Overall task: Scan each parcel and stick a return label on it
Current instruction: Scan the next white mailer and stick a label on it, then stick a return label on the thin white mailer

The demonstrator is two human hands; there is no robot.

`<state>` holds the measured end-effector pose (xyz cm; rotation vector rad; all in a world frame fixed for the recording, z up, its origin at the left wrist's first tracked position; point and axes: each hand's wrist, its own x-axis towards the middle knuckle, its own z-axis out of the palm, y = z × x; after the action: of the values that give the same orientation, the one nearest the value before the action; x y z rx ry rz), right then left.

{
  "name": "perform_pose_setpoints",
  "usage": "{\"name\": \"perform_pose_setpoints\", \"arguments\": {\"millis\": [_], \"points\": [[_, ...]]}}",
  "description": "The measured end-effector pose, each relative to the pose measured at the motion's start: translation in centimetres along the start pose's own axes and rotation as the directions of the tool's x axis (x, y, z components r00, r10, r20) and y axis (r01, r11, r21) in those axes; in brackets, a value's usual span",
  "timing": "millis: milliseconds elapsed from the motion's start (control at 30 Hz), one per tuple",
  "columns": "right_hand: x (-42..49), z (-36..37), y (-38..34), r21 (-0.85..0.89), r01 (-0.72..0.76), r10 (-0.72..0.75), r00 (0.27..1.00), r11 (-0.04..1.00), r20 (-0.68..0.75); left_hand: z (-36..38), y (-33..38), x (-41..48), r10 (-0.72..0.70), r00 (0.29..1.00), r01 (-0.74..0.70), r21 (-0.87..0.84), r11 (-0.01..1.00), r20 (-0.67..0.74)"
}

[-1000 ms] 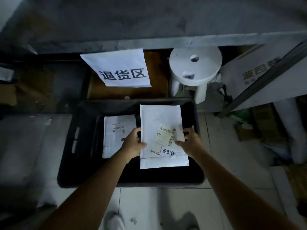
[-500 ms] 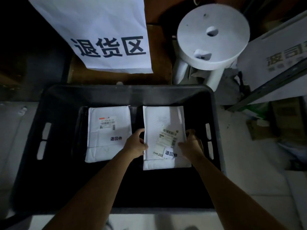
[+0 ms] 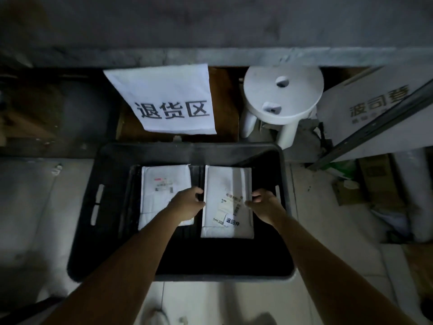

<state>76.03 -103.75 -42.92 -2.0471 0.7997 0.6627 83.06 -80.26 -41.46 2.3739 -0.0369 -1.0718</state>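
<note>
Both bare forearms reach in from 7 and 5 o'clock toward 12. The left grip (image 3: 189, 202), knuckles up, curls its fingers on the 9 o'clock edge of the parcel (image 3: 226, 184). The right grip (image 3: 264, 204) pinches its 3 o'clock edge, fingers bent.

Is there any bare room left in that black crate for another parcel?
Yes: the bare floor between the parcels' near edges and the near wall of the crate. Crowded: the slit between left parcel and right parcel, where the left hand grips, and the strip by the right wall, where the right hand grips.
</note>
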Motion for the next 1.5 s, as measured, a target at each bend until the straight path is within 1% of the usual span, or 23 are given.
{"name": "perform_pose_setpoints", "arguments": {"millis": [100, 200, 300, 400, 567, 667, 733, 800, 900, 1033, 1200, 1300, 1400, 1467, 1500], "points": [[-5.1, -4.8, -4.4, -0.121, 0.068, -0.069, 0.998, 0.99, -0.005, -5.3, 4.5, -4.6, 0.073, 0.997, -0.067, 0.139, 0.988, -0.04], [-11.0, -11.1, -8.9, -0.215, 0.114, -0.129, 0.99, 0.97, -0.055, -10.9, 10.0, -10.0, 0.148, 0.986, -0.126, 0.24, 0.963, -0.078], [-17.3, -18.2, -13.3, -0.328, 0.161, -0.197, 0.977, 0.931, -0.081, -16.1, 15.9, -15.7, 0.238, 0.965, -0.2, 0.285, 0.937, -0.105], [-24.1, -25.9, -17.3, -0.403, 0.169, -0.237, 0.964, 0.9, -0.125, -21.0, 22.6, -21.4, 0.321, 0.937, -0.254, 0.362, 0.897, -0.136], [-36.2, -37.7, -22.1, -0.373, 0.105, -0.243, 0.906, 0.922, -0.347, -27.1, 35.0, -30.5, 0.469, 0.879, -0.385, 0.449, 0.806, -0.088], [-43.4, -43.5, -22.4, -0.355, 0.057, -0.22, 0.873, 0.933, -0.436, -28.8, 42.2, -36.0, 0.561, 0.828, -0.485, 0.46, 0.743, -0.032], [-48.5, -46.6, -21.4, -0.328, 0.029, -0.195, 0.853, 0.944, -0.485, -28.7, 46.4, -39.8, 0.627, 0.779, -0.548, 0.489, 0.679, 0.002], [-53.6, -48.8, -19.4, -0.277, -0.013, -0.149, 0.819, 0.961, -0.554, -27.7, 50.2, -43.6, 0.682, 0.729, -0.613, 0.501, 0.611, 0.06], [-60.8, -51.1, -15.5, -0.234, -0.106, -0.072, 0.762, 0.967, -0.644, -25.0, 55.0, -49.0, 0.741, 0.653, -0.708, 0.475, 0.523, 0.157], [-69.3, -52.9, -8.7, -0.145, -0.198, 0.025, 0.666, 0.969, -0.745, -20.0, 60.0, -55.7, 0.798, 0.556, -0.77, 0.506, 0.389, 0.232], [-77.7, -53.2, 1.4, 0.012, -0.254, 0.16, 0.571, 0.967, -0.806, -10.6, 64.3, -63.4, 0.816, 0.471, -0.816, 0.517, 0.258, 0.336], [-81.8, -52.5, 7.9, 0.112, -0.216, 0.215, 0.547, 0.97, -0.809, -3.9, 65.4, -67.4, 0.809, 0.43, -0.849, 0.484, 0.212, 0.402], [-84.9, -51.6, 14.1, 0.107, -0.26, 0.238, 0.552, 0.96, -0.799, 2.7, 65.7, -70.6, 0.793, 0.407, -0.868, 0.461, 0.183, 0.452], [-86.6, -51.0, 18.2, 0.12, -0.247, 0.24, 0.548, 0.962, -0.801, 7.3, 65.7, -72.1, 0.792, 0.395, -0.877, 0.449, 0.173, 0.466], [-87.2, -50.7, 20.3, 0.127, -0.237, 0.238, 0.533, 0.963, -0.812, 9.4, 65.6, -72.7, 0.788, 0.391, -0.881, 0.44, 0.172, 0.475]]}}
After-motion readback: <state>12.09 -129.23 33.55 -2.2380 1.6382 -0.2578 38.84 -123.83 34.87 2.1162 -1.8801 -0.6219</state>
